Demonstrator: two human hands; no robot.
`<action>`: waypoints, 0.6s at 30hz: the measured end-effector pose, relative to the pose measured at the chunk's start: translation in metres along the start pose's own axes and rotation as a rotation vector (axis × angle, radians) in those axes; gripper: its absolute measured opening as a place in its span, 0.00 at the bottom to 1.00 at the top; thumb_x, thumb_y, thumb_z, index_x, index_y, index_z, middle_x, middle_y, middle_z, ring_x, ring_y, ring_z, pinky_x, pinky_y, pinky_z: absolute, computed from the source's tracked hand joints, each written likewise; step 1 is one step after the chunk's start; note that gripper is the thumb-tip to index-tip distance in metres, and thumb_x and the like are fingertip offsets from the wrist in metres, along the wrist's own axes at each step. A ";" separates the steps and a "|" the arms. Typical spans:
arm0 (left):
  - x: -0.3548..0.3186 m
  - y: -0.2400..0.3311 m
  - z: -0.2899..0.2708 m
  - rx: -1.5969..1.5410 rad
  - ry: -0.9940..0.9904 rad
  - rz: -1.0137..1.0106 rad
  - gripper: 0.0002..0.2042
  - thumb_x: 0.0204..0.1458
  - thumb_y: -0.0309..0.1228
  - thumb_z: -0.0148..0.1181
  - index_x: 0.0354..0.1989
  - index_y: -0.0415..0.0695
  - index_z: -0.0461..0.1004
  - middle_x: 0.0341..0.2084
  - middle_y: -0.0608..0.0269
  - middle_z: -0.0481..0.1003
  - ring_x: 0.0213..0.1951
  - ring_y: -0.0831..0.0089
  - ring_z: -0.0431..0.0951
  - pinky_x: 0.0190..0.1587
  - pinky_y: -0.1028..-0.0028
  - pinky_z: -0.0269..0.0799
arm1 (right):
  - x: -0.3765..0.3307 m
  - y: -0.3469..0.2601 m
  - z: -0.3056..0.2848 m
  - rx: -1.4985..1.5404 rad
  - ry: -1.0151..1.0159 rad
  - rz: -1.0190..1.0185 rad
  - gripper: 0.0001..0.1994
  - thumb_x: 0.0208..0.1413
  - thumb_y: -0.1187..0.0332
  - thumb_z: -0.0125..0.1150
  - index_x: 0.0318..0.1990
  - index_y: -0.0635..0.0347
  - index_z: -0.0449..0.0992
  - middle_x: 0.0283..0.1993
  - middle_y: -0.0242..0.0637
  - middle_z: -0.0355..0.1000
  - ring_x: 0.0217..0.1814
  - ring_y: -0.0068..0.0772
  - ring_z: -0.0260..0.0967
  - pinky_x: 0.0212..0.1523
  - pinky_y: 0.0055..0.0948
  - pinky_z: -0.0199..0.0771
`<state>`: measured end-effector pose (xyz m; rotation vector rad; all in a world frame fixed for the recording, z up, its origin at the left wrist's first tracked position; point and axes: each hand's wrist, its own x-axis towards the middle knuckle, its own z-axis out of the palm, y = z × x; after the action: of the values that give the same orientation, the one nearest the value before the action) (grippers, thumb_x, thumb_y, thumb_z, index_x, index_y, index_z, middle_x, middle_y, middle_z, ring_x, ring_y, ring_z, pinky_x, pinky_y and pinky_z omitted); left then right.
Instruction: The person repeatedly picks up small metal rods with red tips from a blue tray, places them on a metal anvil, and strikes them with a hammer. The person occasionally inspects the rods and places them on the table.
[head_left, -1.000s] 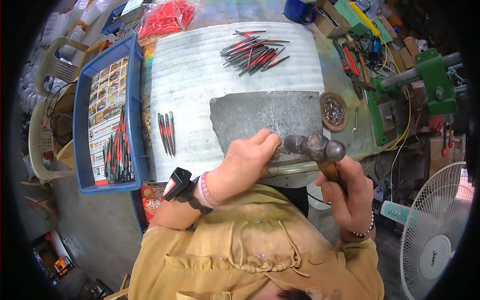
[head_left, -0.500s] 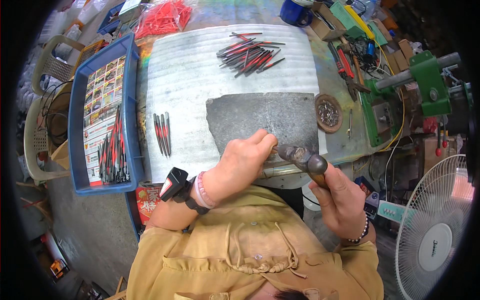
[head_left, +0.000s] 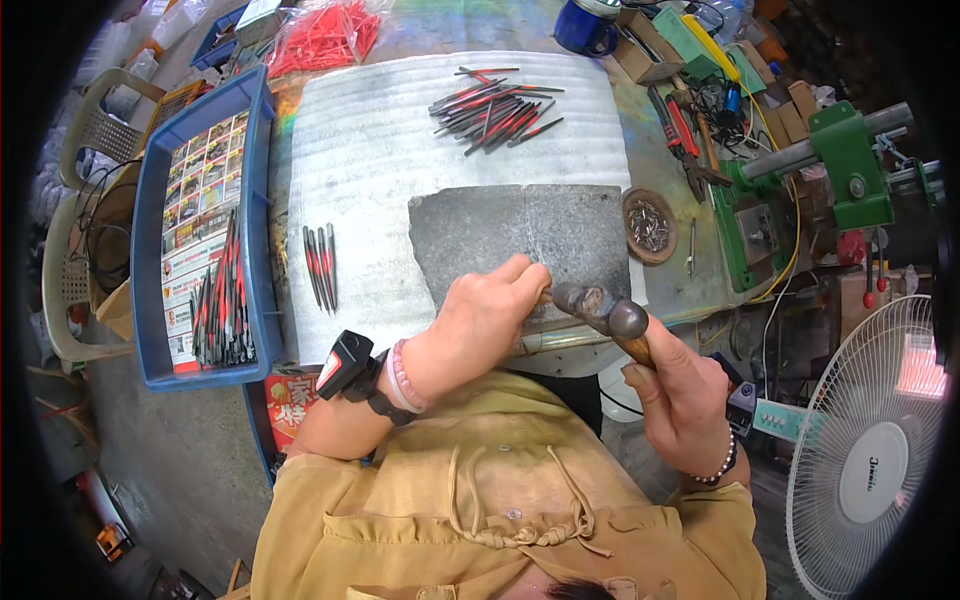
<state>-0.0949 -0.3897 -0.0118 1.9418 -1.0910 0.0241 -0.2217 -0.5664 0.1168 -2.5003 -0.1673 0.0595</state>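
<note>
My right hand (head_left: 685,400) is closed round the wooden handle of a hammer (head_left: 601,308). The dark metal head hangs just right of my left hand, over the near right corner of a grey stone slab (head_left: 480,235). My left hand (head_left: 490,308) is pinched at the near edge of that slab; whatever lies between its fingers is hidden. On the white foam sheet (head_left: 350,130) beyond the slab lies a heap of black and red slim pointed rods (head_left: 495,110). Several similar rods (head_left: 320,268) lie side by side left of the slab.
At the left stands a blue tray (head_left: 262,200) lined with printed paper, holding more rods (head_left: 225,310). A round dish (head_left: 650,228) of small metal pieces sits right of the slab. Pliers (head_left: 685,140), a green bench press (head_left: 850,170) and a white fan (head_left: 870,460) stand farther right.
The whole picture has shifted very slightly. Both hands keep nearly the same pose, with the hammer head still beside my left fingers.
</note>
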 end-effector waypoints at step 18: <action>0.002 0.004 -0.001 0.005 -0.010 -0.018 0.07 0.44 0.17 0.56 0.31 0.41 0.67 0.26 0.52 0.69 0.26 0.49 0.74 0.26 0.59 0.71 | -0.006 -0.009 -0.007 -0.178 0.068 0.092 0.12 0.54 0.73 0.61 0.46 0.64 0.77 0.33 0.36 0.77 0.24 0.35 0.70 0.27 0.29 0.71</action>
<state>-0.0957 -0.3917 -0.0079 1.9581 -1.0809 0.0080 -0.2279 -0.5643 0.1272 -2.6831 -0.0309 -0.0027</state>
